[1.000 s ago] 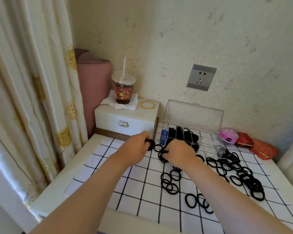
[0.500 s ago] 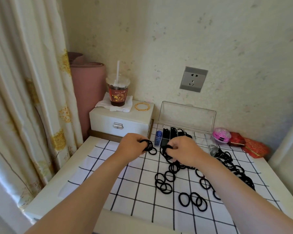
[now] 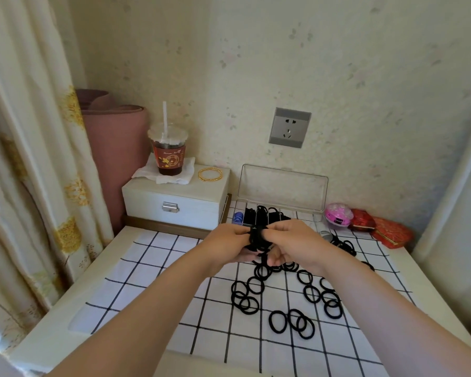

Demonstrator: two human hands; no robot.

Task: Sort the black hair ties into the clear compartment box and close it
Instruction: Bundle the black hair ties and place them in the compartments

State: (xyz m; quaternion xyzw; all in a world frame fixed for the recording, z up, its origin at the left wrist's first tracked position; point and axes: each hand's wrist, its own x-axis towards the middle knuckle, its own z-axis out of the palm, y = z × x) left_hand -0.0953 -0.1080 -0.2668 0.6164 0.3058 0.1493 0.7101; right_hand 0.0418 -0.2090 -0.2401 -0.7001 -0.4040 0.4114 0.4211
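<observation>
The left hand (image 3: 226,244) and right hand (image 3: 291,244) are both pinching one bunch of black elastic hair ties (image 3: 257,238), likely bundling it for the open clear plastic compartment box (image 3: 283,186) at twelve o'clock.

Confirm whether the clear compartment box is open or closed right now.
Open. Its clear lid stands up against the wall, and the compartment box shows black hair ties inside.

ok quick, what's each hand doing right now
Left hand: closed, pinching a bunch of black hair ties.
Right hand: closed on the same bunch.
</observation>
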